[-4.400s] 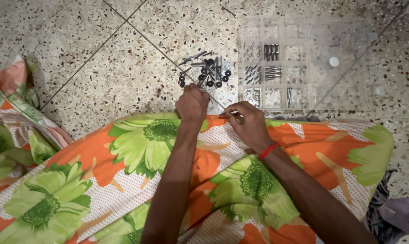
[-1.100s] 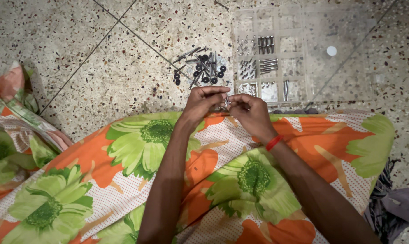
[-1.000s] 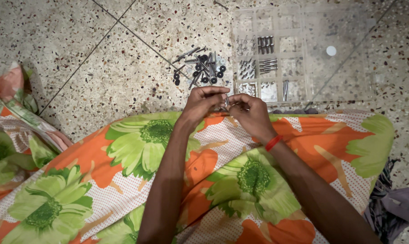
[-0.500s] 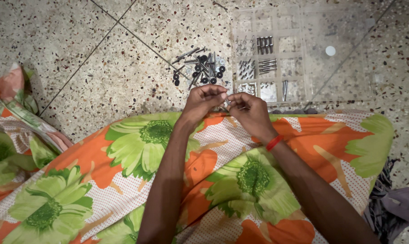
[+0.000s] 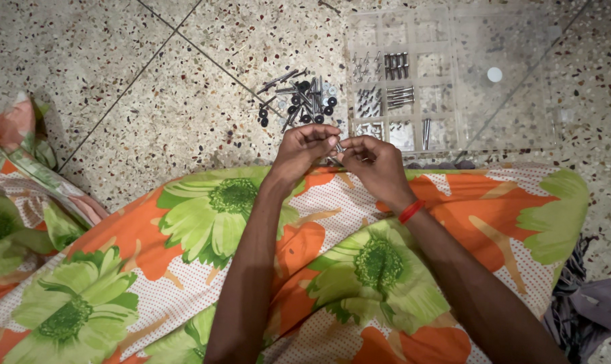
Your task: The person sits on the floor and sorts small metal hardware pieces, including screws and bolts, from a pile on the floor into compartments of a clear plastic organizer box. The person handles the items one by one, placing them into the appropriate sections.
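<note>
Left hand [image 5: 299, 152] and right hand [image 5: 376, 165] meet fingertip to fingertip above the edge of the orange and green floral cloth [image 5: 204, 229] over the lap. Both are pinched nearly closed around 1 small metal fastener [image 5: 338, 146], a screw or bolt by the look of it; only a glint shows between the fingers, so which hand bears it, or whether a second piece is being fitted to it, cannot be told. A red band [image 5: 407, 211] circles the right wrist.

Just beyond the fingertips, on the speckled terrazzo floor [image 5: 117, 81], lies a loose pile of screws and black washers [image 5: 299, 101], unsorted. Just right of the pile lies a clear plastic compartment box [image 5: 447, 40]. Its left compartments hold grouped screws [image 5: 394, 66] in about 6 cells; the cells farther right look bare.

Judged progress: partway. Some hardware is already in compartments, 1 piece is in hand, and a good share of the pile is left on the floor.
</note>
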